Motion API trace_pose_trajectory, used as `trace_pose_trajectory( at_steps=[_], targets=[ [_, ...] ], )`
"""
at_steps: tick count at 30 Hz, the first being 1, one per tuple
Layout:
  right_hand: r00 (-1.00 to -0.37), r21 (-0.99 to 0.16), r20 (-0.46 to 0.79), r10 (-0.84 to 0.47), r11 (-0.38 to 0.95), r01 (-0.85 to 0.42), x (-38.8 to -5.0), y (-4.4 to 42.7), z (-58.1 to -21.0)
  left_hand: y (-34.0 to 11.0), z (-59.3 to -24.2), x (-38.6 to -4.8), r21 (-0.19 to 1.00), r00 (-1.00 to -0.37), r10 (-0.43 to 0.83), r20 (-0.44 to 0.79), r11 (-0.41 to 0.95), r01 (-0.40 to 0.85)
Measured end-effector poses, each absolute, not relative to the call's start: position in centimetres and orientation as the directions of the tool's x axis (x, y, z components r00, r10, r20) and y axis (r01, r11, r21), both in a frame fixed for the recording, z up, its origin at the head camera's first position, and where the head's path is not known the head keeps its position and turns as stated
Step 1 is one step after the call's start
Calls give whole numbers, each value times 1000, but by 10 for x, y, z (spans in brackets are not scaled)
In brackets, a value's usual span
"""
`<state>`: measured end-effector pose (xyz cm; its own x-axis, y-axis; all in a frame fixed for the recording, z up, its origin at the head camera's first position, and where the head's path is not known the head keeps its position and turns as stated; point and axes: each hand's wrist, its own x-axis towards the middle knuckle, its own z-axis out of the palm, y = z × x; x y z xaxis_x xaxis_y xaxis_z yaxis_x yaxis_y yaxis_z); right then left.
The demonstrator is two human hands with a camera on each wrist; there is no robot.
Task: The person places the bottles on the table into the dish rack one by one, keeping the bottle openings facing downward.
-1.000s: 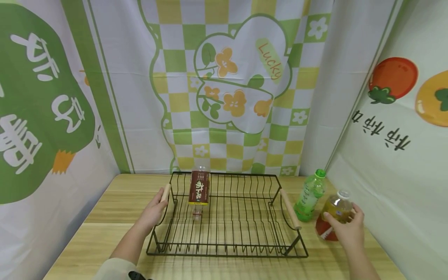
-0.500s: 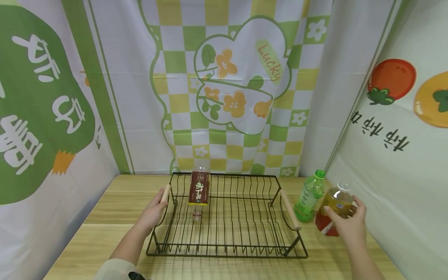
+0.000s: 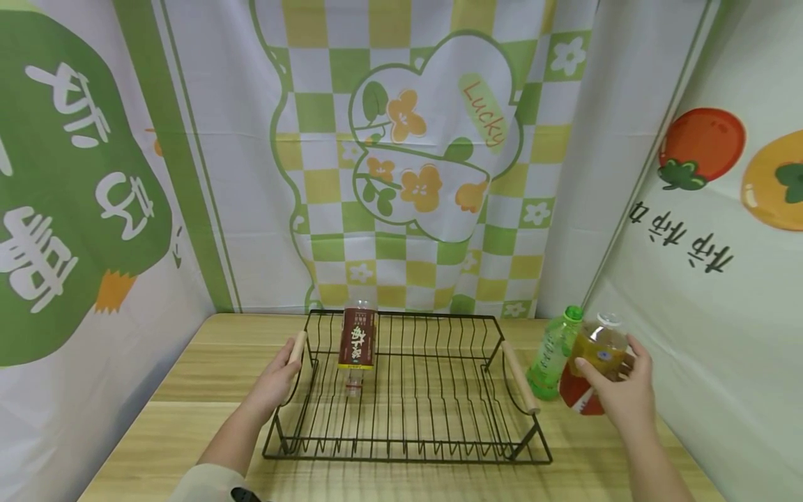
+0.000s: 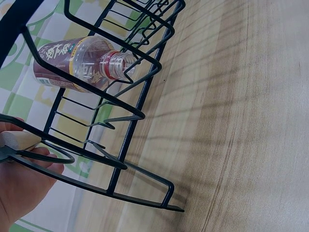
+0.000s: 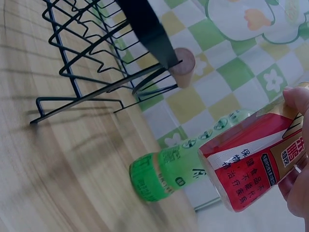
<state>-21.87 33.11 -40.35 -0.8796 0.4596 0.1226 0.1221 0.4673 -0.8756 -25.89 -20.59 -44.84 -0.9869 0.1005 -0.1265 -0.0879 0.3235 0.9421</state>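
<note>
- Shifted red-labelled bottle point(image 3: 599, 348) up toward green bottle point(image 3: 549, 359), gripping body with right hand point(image 3: 629, 396).
- Gripping wooden handle point(image 3: 297, 347) with left hand point(image 3: 274, 380), likely steadying rack point(image 3: 408, 460).

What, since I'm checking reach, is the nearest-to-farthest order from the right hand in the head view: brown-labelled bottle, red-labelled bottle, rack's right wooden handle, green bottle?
1. Red-labelled bottle: held in the right hand.
2. Green bottle: left of the held bottle.
3. Right wooden handle: right end of the rack.
4. Brown-labelled bottle: toward the rack's left end.
</note>
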Motion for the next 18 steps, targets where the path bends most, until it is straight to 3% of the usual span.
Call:
trace_pose_trajectory(
  at_steps=[18],
  targets=[
    [-926, -852, 202, 318, 524, -6, -219, 303, -378, -205, -447, -258, 944, -986, 109, -129, 319, -88]
  ],
)
